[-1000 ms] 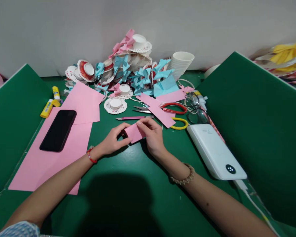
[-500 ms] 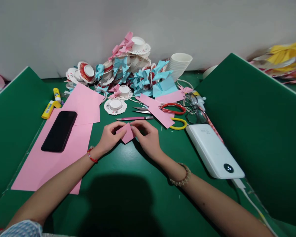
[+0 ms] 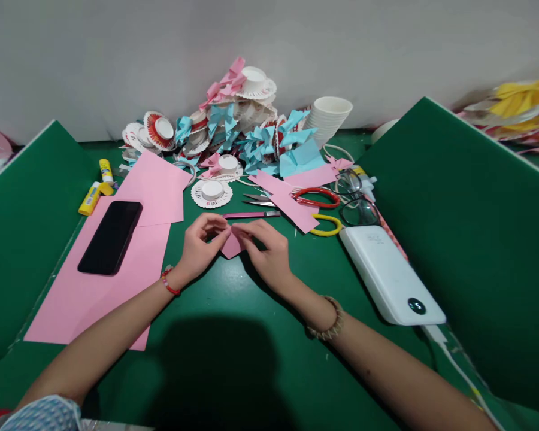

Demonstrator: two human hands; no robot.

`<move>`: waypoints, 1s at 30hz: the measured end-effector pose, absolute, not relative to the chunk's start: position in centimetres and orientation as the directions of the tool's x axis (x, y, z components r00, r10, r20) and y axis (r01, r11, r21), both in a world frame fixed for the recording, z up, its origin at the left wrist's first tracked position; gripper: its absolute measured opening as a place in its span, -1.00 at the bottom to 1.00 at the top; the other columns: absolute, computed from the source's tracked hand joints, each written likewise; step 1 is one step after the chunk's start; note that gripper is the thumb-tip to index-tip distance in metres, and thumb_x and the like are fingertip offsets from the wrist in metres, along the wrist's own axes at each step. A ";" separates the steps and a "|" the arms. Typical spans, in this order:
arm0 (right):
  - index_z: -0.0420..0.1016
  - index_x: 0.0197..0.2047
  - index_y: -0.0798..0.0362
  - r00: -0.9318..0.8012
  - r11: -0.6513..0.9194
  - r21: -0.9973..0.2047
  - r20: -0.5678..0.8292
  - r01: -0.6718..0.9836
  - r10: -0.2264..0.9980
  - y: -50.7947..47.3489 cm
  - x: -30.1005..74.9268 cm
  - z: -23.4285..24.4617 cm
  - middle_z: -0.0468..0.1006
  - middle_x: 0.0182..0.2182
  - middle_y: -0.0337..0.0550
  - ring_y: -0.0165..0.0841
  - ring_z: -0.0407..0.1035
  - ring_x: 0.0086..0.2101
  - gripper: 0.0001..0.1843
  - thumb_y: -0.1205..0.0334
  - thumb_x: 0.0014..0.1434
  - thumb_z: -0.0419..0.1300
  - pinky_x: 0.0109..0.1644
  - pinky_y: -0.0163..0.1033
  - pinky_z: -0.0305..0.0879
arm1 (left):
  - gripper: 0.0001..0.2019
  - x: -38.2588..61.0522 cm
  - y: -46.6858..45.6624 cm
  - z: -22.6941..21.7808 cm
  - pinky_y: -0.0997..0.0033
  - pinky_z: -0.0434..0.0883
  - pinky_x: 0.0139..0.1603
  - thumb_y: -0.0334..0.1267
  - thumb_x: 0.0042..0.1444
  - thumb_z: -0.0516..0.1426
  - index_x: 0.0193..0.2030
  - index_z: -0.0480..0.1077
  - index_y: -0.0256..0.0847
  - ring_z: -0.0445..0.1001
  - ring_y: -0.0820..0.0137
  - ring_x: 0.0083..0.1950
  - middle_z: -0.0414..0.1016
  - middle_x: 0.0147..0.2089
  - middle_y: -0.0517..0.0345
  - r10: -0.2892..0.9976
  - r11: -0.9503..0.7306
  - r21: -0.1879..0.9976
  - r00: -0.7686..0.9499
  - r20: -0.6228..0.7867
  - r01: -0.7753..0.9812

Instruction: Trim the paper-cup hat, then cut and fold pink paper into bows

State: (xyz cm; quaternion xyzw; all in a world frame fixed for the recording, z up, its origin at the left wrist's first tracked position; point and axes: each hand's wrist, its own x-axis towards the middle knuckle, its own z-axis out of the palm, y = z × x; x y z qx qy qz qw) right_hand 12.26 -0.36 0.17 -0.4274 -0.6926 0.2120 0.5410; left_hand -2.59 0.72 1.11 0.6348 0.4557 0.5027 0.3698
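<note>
Between my two hands is a small folded piece of pink paper (image 3: 232, 246), its lower corner pointing toward me. My left hand (image 3: 203, 242) is closed on the paper's left side, with thumb and fingertips at its top edge. From the right, my right hand (image 3: 267, 248) pinches the paper's top near its middle. The fingers hide much of the upper part. Just beyond my fingertips lies a pink craft knife (image 3: 251, 215). Behind it are red-handled scissors (image 3: 317, 196) and a yellow handle loop (image 3: 327, 225), partly under pink paper strips (image 3: 287, 200).
Pink sheets (image 3: 94, 299) lie at left under a black phone (image 3: 111, 237), near glue sticks (image 3: 90, 199). A white power bank (image 3: 388, 272) and glasses (image 3: 359, 211) sit at right. Paper-cup crafts (image 3: 247, 131) and stacked cups (image 3: 330, 120) stand behind. Green panels (image 3: 467, 239) flank the table.
My fingers have shifted on the pink paper: both hands are now closer together at its top edge, covering more of it. My left hand now hides the tip of the craft knife.
</note>
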 end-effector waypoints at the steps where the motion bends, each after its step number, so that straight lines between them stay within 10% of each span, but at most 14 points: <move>1: 0.56 -0.20 -0.04 -0.052 0.549 -0.751 0.573 0.366 0.818 -0.4 12.3 0.2 0.56 -0.37 -0.18 -0.39 0.42 -0.37 -0.78 0.36 0.16 0.12 -0.26 -0.23 0.36 | -0.87 -2.6 0.6 1.2 0.54 0.43 -0.31 -0.28 0.01 0.21 -0.32 0.36 -0.24 0.46 0.50 -0.33 0.47 -0.33 0.16 0.944 -0.329 0.918 0.071 0.321 0.222; 16: 0.55 -0.10 0.01 -0.091 0.599 -0.697 0.619 0.394 0.780 -0.2 12.4 -0.3 0.48 -0.43 -0.18 -0.43 0.38 -0.41 -0.73 0.39 0.17 0.12 -0.33 -0.29 0.33 | -0.96 -2.7 0.2 1.3 0.45 0.43 -0.29 -0.33 0.04 0.21 -0.39 0.48 -0.23 0.49 0.44 -0.32 0.55 -0.36 0.13 0.886 -0.457 0.829 0.082 0.456 0.322; 30: 0.51 -0.24 0.06 -0.110 0.641 -0.617 0.675 0.457 0.729 -0.3 12.5 -0.2 0.50 -0.43 -0.14 -0.37 0.37 -0.38 -0.82 0.37 0.21 0.08 -0.30 -0.23 0.34 | -0.96 -2.4 0.2 1.3 0.45 0.39 -0.26 -0.40 0.09 0.18 -0.29 0.45 -0.24 0.45 0.46 -0.27 0.51 -0.34 0.14 0.667 -0.693 0.497 0.203 0.717 0.522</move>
